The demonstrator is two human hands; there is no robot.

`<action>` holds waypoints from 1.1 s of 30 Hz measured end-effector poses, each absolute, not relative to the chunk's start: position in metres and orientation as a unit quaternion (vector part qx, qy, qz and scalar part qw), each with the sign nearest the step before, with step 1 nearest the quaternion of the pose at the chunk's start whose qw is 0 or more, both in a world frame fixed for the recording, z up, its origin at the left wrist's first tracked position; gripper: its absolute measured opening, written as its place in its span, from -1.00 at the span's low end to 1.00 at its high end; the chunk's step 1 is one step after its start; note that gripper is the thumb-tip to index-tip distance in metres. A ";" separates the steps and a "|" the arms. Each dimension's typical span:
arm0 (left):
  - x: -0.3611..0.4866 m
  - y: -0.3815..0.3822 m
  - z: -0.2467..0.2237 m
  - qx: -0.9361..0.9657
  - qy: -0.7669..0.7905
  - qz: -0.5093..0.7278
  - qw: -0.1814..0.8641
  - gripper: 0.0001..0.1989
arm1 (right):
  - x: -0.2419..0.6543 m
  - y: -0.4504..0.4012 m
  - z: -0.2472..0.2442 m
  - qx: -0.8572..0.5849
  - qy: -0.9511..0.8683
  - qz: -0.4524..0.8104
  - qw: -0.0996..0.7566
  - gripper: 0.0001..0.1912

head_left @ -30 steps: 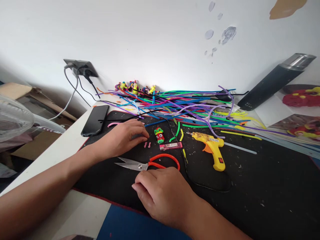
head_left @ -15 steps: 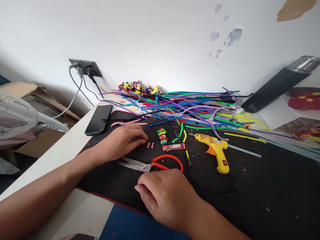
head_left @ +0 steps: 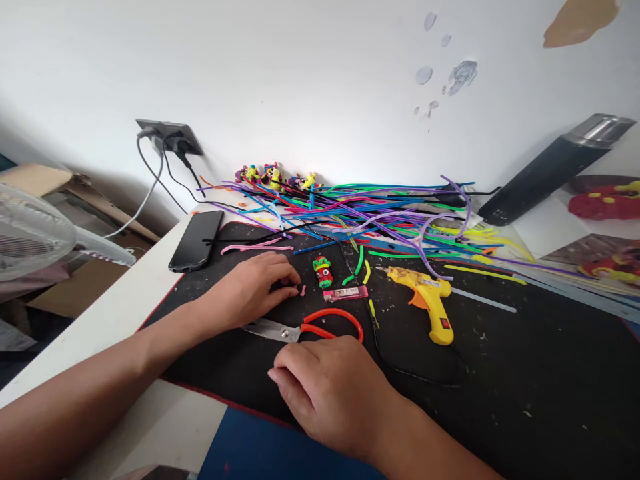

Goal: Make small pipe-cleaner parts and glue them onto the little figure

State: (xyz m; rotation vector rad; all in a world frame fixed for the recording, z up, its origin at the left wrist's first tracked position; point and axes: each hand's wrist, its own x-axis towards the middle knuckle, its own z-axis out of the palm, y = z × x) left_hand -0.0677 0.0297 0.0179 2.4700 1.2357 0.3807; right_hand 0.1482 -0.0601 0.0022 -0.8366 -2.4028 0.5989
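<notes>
My left hand (head_left: 267, 283) is over the mat, thumb and index finger slightly apart at a small pink pipe-cleaner piece (head_left: 303, 290). A second such piece is hidden by the fingers. My right hand (head_left: 337, 390) rests loosely closed near the front of the mat, with nothing visible in it. Just beyond it lie scissors (head_left: 285, 333) with orange handles, blades partly covered by my left hand. A small red, green and yellow figure (head_left: 324, 273) with googly eyes sits beyond a pink lighter (head_left: 345, 293). Pink pipe cleaners (head_left: 257, 247) lie behind my left hand.
A yellow glue gun (head_left: 425, 297) lies on the black mat (head_left: 525, 360), its cord looping forward. Many coloured pipe cleaners (head_left: 360, 213) are heaped along the wall beside several small figures (head_left: 273, 175). A phone (head_left: 196, 240) lies left, a dark flask (head_left: 555, 170) right.
My left hand has moved slightly right, onto the small pink pieces, so only one still shows. My right hand has stayed in place. The view has shifted a little.
</notes>
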 end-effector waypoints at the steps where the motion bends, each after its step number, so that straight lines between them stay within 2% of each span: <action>1: -0.067 0.029 0.018 0.872 0.435 0.137 0.179 -0.89 | 0.148 -0.060 0.002 -0.310 -0.888 0.217 0.263 -0.77; 10: -0.079 0.027 0.024 0.838 0.479 0.131 0.226 -0.81 | 0.149 -0.058 0.002 -0.312 -0.882 0.230 0.268 -0.79; 13: -0.077 0.022 0.036 0.777 0.504 0.170 0.336 -0.75 | 0.151 -0.055 0.008 -0.335 -0.847 0.283 0.300 -0.83; 16: -0.068 0.018 0.046 0.675 0.498 0.263 0.477 -0.70 | 0.156 -0.049 0.015 -0.387 -0.779 0.351 0.346 -0.83; 20: -0.050 0.015 0.052 0.584 0.466 0.345 0.568 -0.73 | 0.165 -0.035 0.021 -0.457 -0.674 0.420 0.400 -0.76; 26: -0.024 0.015 0.056 0.557 0.457 0.359 0.594 -0.69 | 0.178 -0.015 0.024 -0.464 -0.535 0.525 0.472 -0.65; 33: -0.003 0.016 0.053 0.545 0.466 0.365 0.594 -0.67 | 0.184 -0.011 0.027 -0.439 -0.520 0.544 0.491 -0.66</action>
